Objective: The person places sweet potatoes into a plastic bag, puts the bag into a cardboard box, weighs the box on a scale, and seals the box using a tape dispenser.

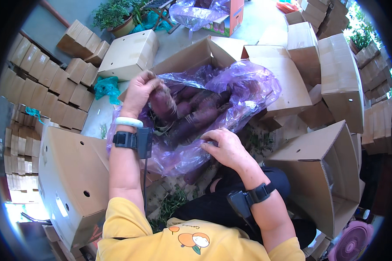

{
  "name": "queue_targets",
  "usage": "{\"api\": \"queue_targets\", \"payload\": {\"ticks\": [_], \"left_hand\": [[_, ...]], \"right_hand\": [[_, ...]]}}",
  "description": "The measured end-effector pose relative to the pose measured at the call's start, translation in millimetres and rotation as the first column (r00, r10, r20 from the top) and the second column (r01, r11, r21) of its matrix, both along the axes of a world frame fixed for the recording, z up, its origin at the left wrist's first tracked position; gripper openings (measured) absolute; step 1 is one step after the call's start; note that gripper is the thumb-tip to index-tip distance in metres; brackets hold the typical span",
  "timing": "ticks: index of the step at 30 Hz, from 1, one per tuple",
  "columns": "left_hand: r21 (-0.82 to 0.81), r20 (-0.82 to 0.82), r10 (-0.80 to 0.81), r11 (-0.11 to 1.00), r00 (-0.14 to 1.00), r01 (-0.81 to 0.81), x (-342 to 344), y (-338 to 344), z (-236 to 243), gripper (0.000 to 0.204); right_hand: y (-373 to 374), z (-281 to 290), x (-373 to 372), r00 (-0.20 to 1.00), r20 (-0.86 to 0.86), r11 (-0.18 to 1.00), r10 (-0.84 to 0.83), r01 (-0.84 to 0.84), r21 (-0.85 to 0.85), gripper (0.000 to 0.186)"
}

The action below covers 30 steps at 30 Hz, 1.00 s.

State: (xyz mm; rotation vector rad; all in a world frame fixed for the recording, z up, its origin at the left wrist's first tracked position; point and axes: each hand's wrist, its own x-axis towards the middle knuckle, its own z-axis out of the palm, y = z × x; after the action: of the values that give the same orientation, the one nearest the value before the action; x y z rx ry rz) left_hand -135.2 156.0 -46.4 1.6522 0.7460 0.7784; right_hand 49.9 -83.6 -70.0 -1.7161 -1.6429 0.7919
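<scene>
My left hand (137,93) is closed at the far left of an open cardboard box (178,59), its fingertips bent over the upper end of a thick purple root vegetable (163,104). Several more long, dark purple roots (200,119) with pale ring marks lie heaped in the box. A crinkled, see-through purple plastic liner (246,87) spreads over the box's sides. At the near right of the heap, my right hand (226,148) pinches the liner's near edge between thumb and fingers. The palm side of both hands is hidden.
Another cardboard box (74,182) stands close at my left, and an open one (313,169) at my right. Stacked cartons (52,82) line the left wall. Green leaves (172,204) litter the floor by my legs. A pink fan (352,241) sits at the lower right.
</scene>
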Motion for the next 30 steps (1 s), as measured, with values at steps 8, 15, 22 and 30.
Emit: {"api": "queue_targets", "payload": {"ticks": [8, 15, 22, 30], "left_hand": [[0.275, 0.113, -0.081, 0.960, 0.990, 0.047, 63, -35, 150, 0.008], [0.404, -0.013, -0.346, 0.857, 0.938, 0.321, 145, -92, 206, 0.014], [0.291, 0.067, -0.543, 0.813, 0.837, 0.504, 238, -134, 167, 0.014], [0.476, 0.155, -0.095, 0.879, 0.983, 0.010, 175, -225, 70, 0.023]], "right_hand": [[-4, 0, 19, 0.806, -0.510, 0.848, -0.300, 0.470, 0.243, 0.043], [-19, 36, 41, 0.682, -0.715, 0.772, -0.149, 0.533, 0.347, 0.089], [-40, 56, 58, 0.574, -0.761, 0.734, -0.302, 0.650, 0.198, 0.081], [-43, 23, 81, 0.244, -0.935, 0.549, -0.256, 0.833, 0.068, 0.062]]}}
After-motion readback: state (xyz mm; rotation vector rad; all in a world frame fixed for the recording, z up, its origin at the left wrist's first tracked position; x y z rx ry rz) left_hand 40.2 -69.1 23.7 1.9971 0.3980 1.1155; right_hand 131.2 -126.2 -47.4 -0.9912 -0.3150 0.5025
